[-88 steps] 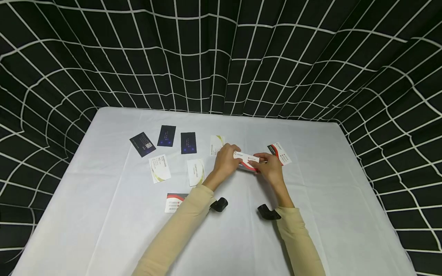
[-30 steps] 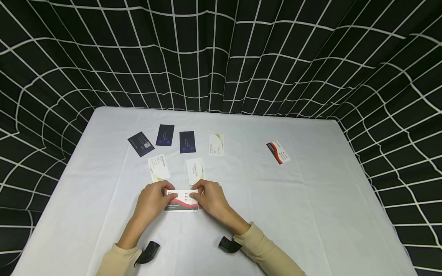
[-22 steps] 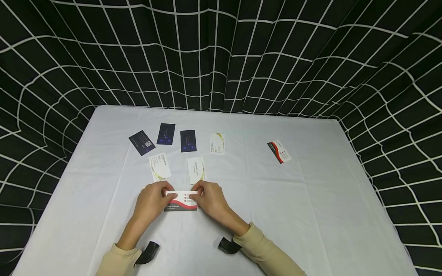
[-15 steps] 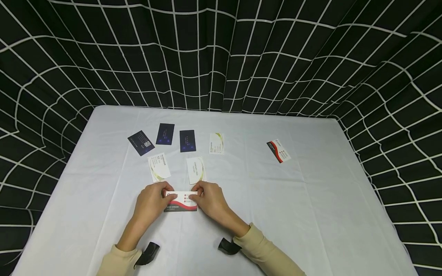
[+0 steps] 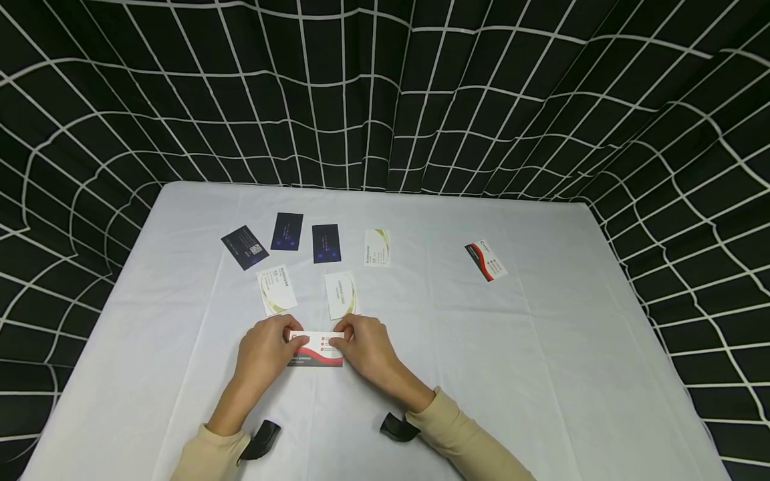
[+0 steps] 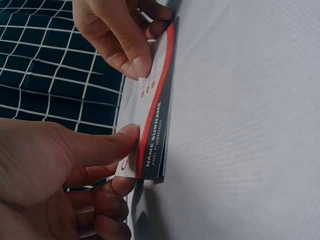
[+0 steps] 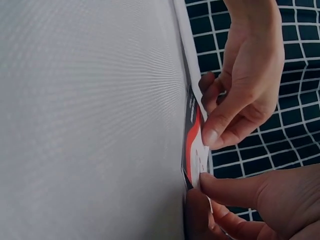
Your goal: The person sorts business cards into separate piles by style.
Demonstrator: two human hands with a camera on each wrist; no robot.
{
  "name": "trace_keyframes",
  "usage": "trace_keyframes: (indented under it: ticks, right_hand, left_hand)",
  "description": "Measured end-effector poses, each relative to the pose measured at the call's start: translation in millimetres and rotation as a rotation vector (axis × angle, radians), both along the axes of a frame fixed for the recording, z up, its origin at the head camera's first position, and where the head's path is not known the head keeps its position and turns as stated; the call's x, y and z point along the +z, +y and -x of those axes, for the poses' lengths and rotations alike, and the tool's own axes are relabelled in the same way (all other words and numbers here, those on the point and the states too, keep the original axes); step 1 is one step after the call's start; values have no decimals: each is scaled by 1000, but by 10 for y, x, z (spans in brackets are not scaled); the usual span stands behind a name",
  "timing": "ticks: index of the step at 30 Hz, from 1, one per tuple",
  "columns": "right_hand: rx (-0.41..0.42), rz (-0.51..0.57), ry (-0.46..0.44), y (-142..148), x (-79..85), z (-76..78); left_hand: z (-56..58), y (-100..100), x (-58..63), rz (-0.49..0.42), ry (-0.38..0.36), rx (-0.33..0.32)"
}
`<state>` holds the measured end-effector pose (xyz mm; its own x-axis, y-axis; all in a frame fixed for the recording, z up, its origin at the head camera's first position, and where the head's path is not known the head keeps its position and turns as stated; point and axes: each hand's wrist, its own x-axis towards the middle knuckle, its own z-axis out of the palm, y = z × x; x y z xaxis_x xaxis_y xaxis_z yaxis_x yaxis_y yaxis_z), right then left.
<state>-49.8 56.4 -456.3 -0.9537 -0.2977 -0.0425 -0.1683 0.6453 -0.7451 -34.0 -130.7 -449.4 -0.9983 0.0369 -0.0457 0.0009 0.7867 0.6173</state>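
In the head view both hands are at the front left of the table over a red, white and grey business card (image 5: pixel 319 359). My left hand (image 5: pixel 265 351) pinches its left end, thumb on top and fingers beneath. The other end is held between thumb and fingers of my right hand (image 5: pixel 369 347). From the left wrist, the printed card (image 6: pixel 161 112) is tilted, and a further card edge (image 6: pixel 162 169) shows under its near corner. In the right wrist view the same card (image 7: pixel 192 137) stands close over the white cloth. Its upper corners are partly hidden by the fingers.
Just beyond the hands lie two white-and-gold cards (image 5: pixel 277 288) (image 5: pixel 341 294), with a third white-and-gold card (image 5: pixel 377 248) farther back. Three dark blue cards (image 5: pixel 327 243) lie at the back left. Another red-and-white card (image 5: pixel 486 260) lies at the right. A black gridded curtain (image 5: pixel 385 93) surrounds the table.
Both hands carried the red-and-white card from the middle to the front left, over the similar card lying there. The white edge seen below it then went out of sight. Lately the hands barely move.
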Motion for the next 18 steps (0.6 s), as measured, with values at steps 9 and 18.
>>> trace_keyframes:
  ticks: [9, 18]
  right_hand:
    - [0, -40, 77, 0, -2, -20]
    - [9, -85, 107, -20, -40, -53]
  left_hand:
    - [-16, 40, -42, 50, 56, 33]
    - [-38, 51, -56, 81, 73, 44]
